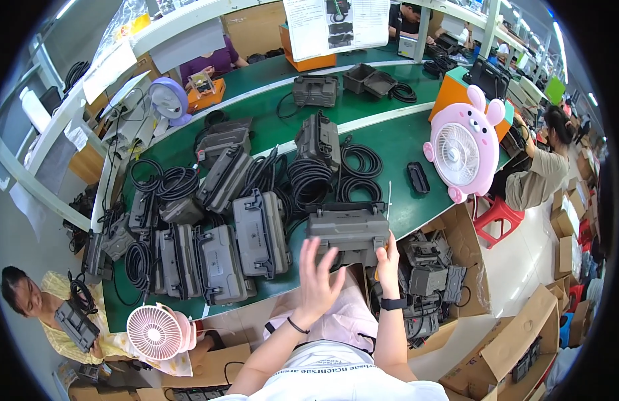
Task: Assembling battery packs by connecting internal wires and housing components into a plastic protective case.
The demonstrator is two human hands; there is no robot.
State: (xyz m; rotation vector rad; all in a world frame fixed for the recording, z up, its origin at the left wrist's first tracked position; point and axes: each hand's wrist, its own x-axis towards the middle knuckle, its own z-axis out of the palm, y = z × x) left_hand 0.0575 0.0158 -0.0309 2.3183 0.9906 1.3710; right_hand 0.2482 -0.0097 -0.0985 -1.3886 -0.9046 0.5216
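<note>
Near the bottom middle, the left hand (316,281) hovers with fingers spread wide while the right hand (387,259) touches the grey box (349,230), its fingers hidden; steady both sides.

Bright, even overhead light leaves only soft shadows, while fisheye distortion bends edges near the dark rim, slightly blurring detail.

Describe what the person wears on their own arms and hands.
Both forearms are bare, no sleeves or gloves. The left hand has a thin dark band at its wrist; the right hand has a wider black wristband. A white printed shirt shows at the bottom.
</note>
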